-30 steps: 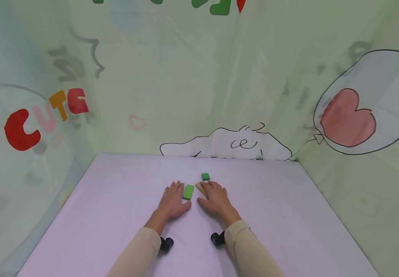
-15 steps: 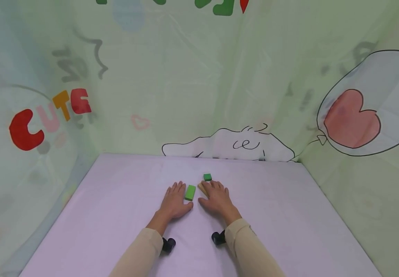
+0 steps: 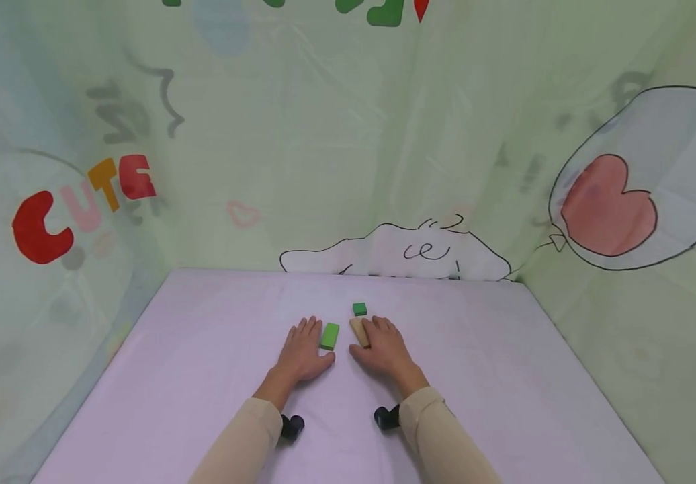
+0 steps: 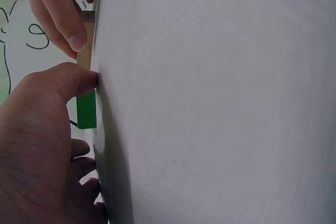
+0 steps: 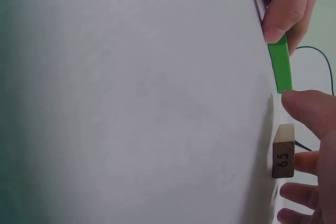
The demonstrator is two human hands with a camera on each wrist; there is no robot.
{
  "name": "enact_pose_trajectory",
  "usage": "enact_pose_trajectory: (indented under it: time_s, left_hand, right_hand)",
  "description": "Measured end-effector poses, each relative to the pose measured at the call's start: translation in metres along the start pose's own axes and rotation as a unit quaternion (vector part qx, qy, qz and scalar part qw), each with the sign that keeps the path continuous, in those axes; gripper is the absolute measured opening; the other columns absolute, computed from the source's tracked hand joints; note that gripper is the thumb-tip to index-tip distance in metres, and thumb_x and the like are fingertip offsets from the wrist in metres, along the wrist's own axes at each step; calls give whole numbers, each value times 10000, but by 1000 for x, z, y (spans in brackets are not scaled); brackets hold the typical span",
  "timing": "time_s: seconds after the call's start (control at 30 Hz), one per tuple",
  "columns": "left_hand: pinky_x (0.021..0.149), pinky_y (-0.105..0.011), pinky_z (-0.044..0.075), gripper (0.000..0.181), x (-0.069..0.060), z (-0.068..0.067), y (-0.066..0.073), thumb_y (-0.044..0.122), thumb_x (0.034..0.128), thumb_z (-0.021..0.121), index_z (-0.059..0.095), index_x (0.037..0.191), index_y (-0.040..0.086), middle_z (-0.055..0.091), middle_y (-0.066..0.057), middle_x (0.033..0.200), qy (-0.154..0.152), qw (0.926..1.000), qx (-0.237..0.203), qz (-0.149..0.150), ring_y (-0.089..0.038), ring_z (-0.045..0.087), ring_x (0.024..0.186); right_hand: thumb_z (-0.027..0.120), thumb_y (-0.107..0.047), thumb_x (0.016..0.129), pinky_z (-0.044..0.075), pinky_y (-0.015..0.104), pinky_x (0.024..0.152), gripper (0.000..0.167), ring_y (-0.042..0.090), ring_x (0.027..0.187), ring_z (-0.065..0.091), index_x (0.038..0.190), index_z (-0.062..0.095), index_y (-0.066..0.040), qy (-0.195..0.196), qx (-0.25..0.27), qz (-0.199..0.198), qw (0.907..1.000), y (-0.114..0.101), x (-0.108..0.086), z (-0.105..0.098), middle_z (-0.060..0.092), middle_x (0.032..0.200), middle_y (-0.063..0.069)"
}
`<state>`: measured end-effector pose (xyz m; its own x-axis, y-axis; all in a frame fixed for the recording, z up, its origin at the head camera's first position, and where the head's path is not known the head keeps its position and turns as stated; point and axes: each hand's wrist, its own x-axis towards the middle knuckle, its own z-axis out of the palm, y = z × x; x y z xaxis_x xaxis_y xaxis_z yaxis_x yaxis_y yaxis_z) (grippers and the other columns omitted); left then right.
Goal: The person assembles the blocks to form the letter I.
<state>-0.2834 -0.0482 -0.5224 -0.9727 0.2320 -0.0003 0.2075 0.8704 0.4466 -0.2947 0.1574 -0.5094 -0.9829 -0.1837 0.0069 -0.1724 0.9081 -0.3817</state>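
Lying with its fingers stretched out and thumb spread wide, the left hand [image 3: 297,351] rests just beside a light green block [image 3: 330,336], which is flat on the lilac desk [image 3: 475,370]. This hand holds nothing; whether a finger touches the block, I cannot tell. The right hand [image 3: 384,348] is also spread wide, with its index finger against the right side of a wooden block [image 3: 359,332] and its thumb by the near end. No fingers wrap round the wood, which leans at an angle with its far end toward the left. The right wrist view shows dark print on its end. Between the hands, the light green and wooden blocks lie side by side with a gap. A small dark green block [image 3: 359,309] sits just beyond the wooden one, apart from it. Cream sleeves [image 3: 242,437] cover both forearms, and each wrist carries a black camera [image 3: 387,418]. Behind the desk hangs a pale green cloth [image 3: 324,148], and at the right is a drawn balloon [image 3: 686,148] with a red heart [image 3: 611,208].
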Motion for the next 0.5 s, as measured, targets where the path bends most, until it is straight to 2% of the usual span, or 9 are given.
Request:
enact_pose_trajectory:
  time_s: [0.27,0.5]
  left_hand:
    - [1289,-542,178,785,1,0,-3,423,960,622,368,1585,22,312,-187,1679,-21,10000,17,31,-371,226,1586]
    - [1289,-557,159,778,5,1,-5,443,959,613,377,1587,50,295,-182,1687,-55,10000,-57,31,-366,208,1592]
  right_hand:
    - [693,-448,897,339,585,1205,787,423,1479,381,1562,439,-112,-224,-24,-50,9997,13,8,-3,424,1592,207]
    - [751,-456,841,243,639,1234,838,480,1540,256,1566,448,-167,-411,-45,-57,9991,24,15,-5,342,1645,228]
